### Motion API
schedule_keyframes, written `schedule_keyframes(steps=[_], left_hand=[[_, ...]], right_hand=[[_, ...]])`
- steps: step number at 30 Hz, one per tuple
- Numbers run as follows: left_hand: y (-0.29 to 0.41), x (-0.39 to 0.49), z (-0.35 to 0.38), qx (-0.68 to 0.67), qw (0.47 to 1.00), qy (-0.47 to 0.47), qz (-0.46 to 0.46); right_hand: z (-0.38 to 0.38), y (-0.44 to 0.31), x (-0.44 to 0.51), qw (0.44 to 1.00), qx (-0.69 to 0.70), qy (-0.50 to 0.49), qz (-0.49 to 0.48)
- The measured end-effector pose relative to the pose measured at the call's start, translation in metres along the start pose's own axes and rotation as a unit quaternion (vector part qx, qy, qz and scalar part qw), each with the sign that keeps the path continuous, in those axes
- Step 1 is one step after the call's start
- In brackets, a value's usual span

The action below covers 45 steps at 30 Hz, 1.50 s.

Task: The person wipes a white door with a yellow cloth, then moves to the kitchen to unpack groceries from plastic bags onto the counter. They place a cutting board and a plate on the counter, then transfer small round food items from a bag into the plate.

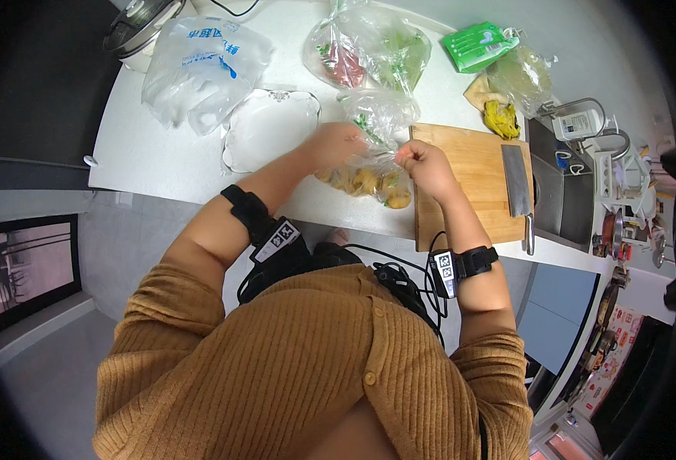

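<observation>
A clear plastic bag (362, 177) of round, yellow-brown produce, which looks like small potatoes, rests near the counter's front edge. Its loose top spreads away from me, and the gathered neck lies between my hands. My right hand (428, 168) pinches the neck from the right, thumb against fingers. My left hand (338, 142) grips the bag from the left; it is blurred and its fingertips are partly hidden by plastic. Beside my left forearm sits a white scalloped dish (271, 129) with a patterned rim, nothing in it.
A wooden cutting board (464, 172) bearing a cleaver (516, 181) lies right, beside the sink (562, 198). Behind are clear bags with red contents (342, 63) and green contents (404, 54). A printed plastic bag (205, 75) and a lidded appliance (142, 29) stand left; a green packet (479, 47) lies back right.
</observation>
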<state>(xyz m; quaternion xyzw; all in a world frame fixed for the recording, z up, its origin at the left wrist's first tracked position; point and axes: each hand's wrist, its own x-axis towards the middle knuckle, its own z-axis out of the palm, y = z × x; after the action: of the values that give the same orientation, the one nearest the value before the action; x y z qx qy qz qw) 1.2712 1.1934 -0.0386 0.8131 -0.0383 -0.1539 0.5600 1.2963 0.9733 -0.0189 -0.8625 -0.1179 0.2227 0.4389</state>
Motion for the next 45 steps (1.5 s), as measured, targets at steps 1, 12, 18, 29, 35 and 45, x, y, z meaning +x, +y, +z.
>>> schedule_keyframes(steps=[1, 12, 18, 29, 35, 45], left_hand=[[-0.003, -0.001, -0.003, -0.052, 0.998, 0.017, -0.019], [-0.012, -0.006, -0.033, -0.145, 0.979, 0.105, -0.098], [0.012, -0.007, -0.034, -0.12, 0.99, 0.067, -0.044], [0.018, -0.014, -0.025, 0.142, 0.986, 0.058, 0.073], [-0.005, -0.015, -0.04, 0.28, 0.954, 0.09, 0.063], [0.001, -0.013, -0.043, 0.224, 0.97, 0.09, 0.02]], right_hand=[[-0.002, 0.003, 0.0, 1.0, -0.001, 0.013, -0.008], [-0.026, 0.034, -0.008, 0.995, 0.059, 0.076, 0.024], [-0.018, -0.012, -0.015, 0.99, -0.046, 0.133, -0.028], [0.001, -0.033, -0.001, 0.944, -0.322, 0.076, 0.009], [-0.019, -0.012, -0.018, 0.951, -0.274, 0.106, 0.097], [-0.021, 0.001, -0.024, 0.99, -0.028, 0.132, 0.03]])
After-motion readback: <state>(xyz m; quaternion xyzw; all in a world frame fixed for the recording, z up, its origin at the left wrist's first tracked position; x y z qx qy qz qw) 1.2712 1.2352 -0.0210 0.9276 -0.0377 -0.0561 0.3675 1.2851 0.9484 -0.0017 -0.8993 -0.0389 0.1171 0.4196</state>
